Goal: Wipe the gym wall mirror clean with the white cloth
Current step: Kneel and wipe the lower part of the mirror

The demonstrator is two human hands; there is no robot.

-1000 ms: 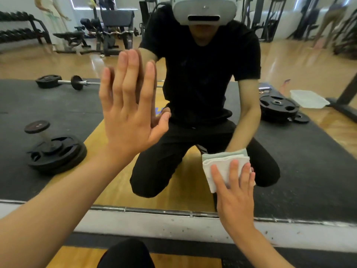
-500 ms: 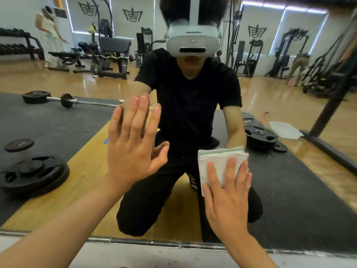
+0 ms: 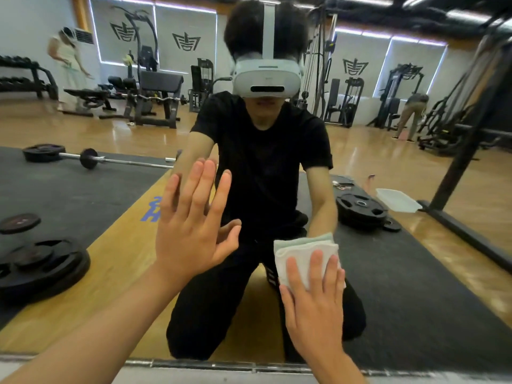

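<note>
The wall mirror (image 3: pixel 83 206) fills almost the whole view and reflects me kneeling in front of it. My left hand (image 3: pixel 191 228) lies flat against the glass left of centre, fingers straight and spread, pointing up. My right hand (image 3: pixel 313 297) presses the folded white cloth (image 3: pixel 299 250) flat onto the lower part of the mirror with straight fingers; the cloth's upper half shows above my fingertips.
The mirror's metal bottom edge (image 3: pixel 221 365) runs along the bottom of the view. Reflected in the glass are weight plates (image 3: pixel 36 267), a barbell (image 3: pixel 83 159), more plates (image 3: pixel 360 210), a white tray (image 3: pixel 396 199), a black rack post (image 3: pixel 465 153) and gym machines.
The view has tilted upward, so the mirror's bottom edge sits lower. My right hand with the cloth has slid a little higher up the glass. My left hand stays flat on the mirror.
</note>
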